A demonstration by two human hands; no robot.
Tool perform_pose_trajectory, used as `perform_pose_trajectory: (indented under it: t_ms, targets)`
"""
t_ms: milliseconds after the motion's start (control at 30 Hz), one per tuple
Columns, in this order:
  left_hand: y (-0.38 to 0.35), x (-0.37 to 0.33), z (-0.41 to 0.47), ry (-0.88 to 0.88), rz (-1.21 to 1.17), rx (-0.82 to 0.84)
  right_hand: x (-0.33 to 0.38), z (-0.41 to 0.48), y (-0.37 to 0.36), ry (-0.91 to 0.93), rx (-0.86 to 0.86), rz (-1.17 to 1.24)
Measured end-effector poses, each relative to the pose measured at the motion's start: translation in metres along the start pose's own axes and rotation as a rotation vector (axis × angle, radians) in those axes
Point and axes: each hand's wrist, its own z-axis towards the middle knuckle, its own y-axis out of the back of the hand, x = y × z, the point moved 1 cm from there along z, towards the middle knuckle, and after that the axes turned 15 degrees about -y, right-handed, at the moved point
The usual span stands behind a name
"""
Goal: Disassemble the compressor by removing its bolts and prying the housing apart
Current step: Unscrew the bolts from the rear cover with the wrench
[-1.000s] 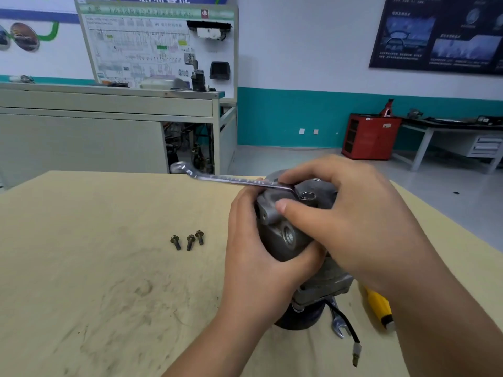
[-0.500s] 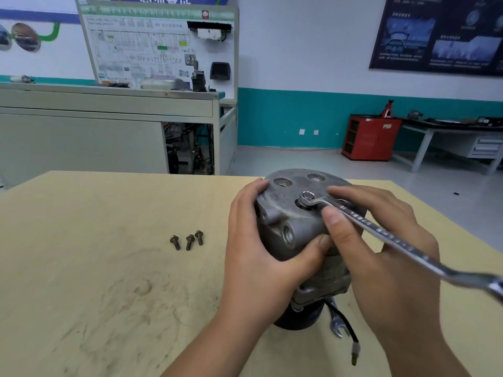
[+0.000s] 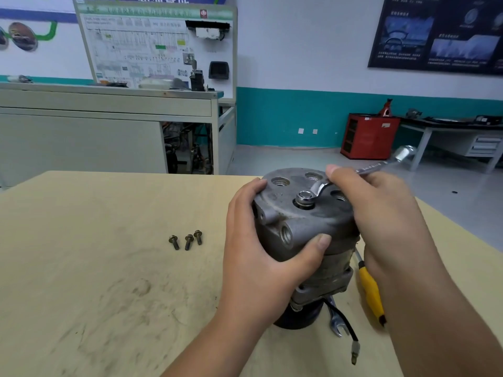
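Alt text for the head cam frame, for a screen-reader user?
A right hand holds a wrench with its end against a bolt on top of a grey compressor, which the left hand steadies upright on a wooden table. Three loose bolts lie to its left; a yellow-handled screwdriver lies to its right.

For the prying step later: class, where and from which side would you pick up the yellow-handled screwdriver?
Take the screwdriver by its yellow handle, probably from the right: the compressor stands close on its left, the thin shaft points away behind it, and the thick handle lies nearest the person.
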Motion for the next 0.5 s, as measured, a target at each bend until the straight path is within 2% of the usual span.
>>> perform_pose_trajectory:
  t_ms: [200,500]
  targets:
    - [0.0,0.002,0.0,0.005,-0.022,-0.011,0.019,0.004,-0.01,-0.048,0.04,-0.297]
    - [0.001,0.003,0.0,0.004,-0.028,-0.024,0.026,0.001,-0.016,0.025,0.054,-0.45]
